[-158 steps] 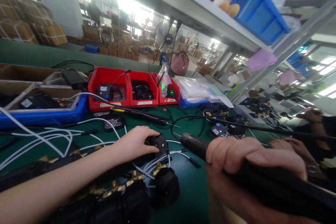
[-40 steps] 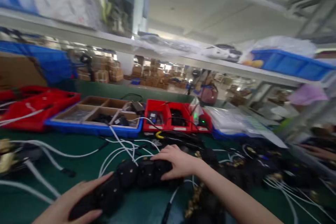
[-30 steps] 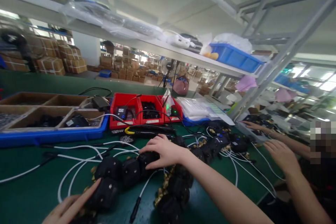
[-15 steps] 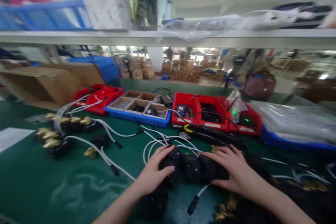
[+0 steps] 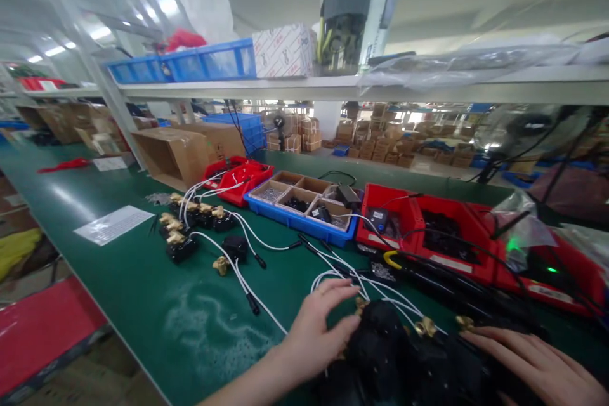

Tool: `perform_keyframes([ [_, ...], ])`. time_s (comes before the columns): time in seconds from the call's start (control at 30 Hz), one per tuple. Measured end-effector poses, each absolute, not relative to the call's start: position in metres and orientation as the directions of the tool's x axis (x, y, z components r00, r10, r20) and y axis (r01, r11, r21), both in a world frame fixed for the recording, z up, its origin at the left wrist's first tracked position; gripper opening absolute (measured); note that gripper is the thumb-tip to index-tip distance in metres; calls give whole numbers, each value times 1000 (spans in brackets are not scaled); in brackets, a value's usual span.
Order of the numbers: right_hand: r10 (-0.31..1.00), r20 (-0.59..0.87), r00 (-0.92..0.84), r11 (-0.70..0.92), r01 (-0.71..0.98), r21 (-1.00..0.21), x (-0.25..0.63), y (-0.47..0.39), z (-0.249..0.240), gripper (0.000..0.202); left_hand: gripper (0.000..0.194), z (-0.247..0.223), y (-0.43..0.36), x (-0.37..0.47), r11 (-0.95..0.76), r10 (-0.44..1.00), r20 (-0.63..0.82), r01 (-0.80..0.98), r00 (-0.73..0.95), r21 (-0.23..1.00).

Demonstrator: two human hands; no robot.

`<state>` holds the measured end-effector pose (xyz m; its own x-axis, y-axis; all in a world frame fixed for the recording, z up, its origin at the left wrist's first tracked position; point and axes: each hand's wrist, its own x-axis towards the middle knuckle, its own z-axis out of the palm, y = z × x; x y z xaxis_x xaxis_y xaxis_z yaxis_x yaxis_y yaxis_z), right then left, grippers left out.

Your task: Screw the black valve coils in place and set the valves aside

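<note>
Both hands flat on black brass-fitted valve blocks (image 5: 394,355), fingers spread, gripping nothing.
Left hand (image 5: 316,333) near white leads (image 5: 347,276), right hand (image 5: 535,358) opposite; apparently loose leads could snag.

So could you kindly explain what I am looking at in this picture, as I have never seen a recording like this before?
There is no machine here. A person wears a camera on the head, so you look forward and down at their own two bare hands over a long green workbench.

The left hand and the right hand both rest, fingers spread, on a cluster of black parts with brass fittings near the bottom edge. Neither hand is closed around anything.

White cables run across the bench to another group of black and brass parts farther left. Behind them stand a blue tray with cardboard dividers and red bins with dark parts inside. A sheet of paper lies on the left, an open cardboard box stands behind, and a shelf carrying blue crates runs overhead.
</note>
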<state>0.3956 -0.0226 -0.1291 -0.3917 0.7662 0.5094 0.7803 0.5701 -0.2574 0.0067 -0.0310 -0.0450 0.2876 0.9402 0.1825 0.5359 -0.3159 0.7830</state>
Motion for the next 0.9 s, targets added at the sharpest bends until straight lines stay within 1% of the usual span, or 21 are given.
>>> perform_keyframes([
  [0.03, 737, 523, -428, 602, 767, -220, 386, -24, -121, 54, 41, -42, -27, -15, -305, 952, 225, 609, 206, 732],
  [0.07, 725, 505, -467, 623, 758, -194, 373, -26, -109, 56, 42, -40, -20, -39, -259, 960, 261, 692, 105, 674],
  [0.1, 695, 533, -482, 640, 753, -152, 357, -30, -96, 60, 45, -37, -13, -64, -184, 955, 295, 772, -4, 609],
  [0.13, 690, 529, -494, 631, 769, -106, 337, -35, -82, 67, 50, -36, -5, -88, -89, 940, 322, 838, -108, 539],
  [0.2, 706, 358, -611, 652, 759, 9, 291, -46, -57, 80, 59, -35, 12, -129, 93, 916, 327, 917, -231, 388],
  [0.23, 672, 286, -683, 696, 714, 69, 267, -51, -48, 83, 60, -36, 20, -143, 151, 920, 303, 939, -247, 309],
  [0.27, 611, 254, -750, 747, 652, 128, 244, -55, -42, 81, 60, -37, 26, -154, 195, 927, 275, 953, -257, 233],
  [0.3, 563, 253, -787, 774, 609, 172, 223, -57, -38, 75, 59, -39, 30, -161, 219, 935, 248, 962, -254, 161],
  [0.33, 500, 214, -839, 821, 538, 192, 205, -58, -37, 67, 58, -41, 33, -166, 229, 944, 223, 969, -245, 96],
  [0.4, 478, 155, -865, 846, 500, 183, 180, -58, -38, 55, 57, -43, 37, -171, 228, 957, 186, 974, -223, -4],
  [0.43, 481, 119, -869, 853, 495, 165, 173, -57, -38, 51, 58, -43, 38, -173, 221, 963, 170, 974, -211, -41],
  [0.53, 495, 35, -868, 861, 495, 121, 167, -56, -35, 50, 58, -37, 47, -183, 173, 982, 93, 979, -164, -109],
  [0.63, 491, 12, -871, 866, 489, 101, 170, -57, -33, 44, 56, -25, 67, -194, 89, 995, -33, 987, -94, -137],
  [0.7, 492, 17, -870, 867, 492, 80, 173, -59, -35, 33, 51, -15, 84, -200, 17, 990, -137, 990, -36, -137],
  [0.77, 497, 29, -867, 866, 498, 49, 175, -59, -41, 19, 41, -6, 101, -204, -41, 969, -247, 991, 9, -126],
  [0.8, 503, 37, -864, 863, 504, 31, 176, -59, -44, 17, 36, -2, 108, -206, -58, 955, -297, 991, 20, -119],
  [0.9, 519, 43, -854, 855, 518, -22, 178, -57, -54, 26, 26, 4, 126, -210, -65, 920, -391, 994, 24, -92],
])
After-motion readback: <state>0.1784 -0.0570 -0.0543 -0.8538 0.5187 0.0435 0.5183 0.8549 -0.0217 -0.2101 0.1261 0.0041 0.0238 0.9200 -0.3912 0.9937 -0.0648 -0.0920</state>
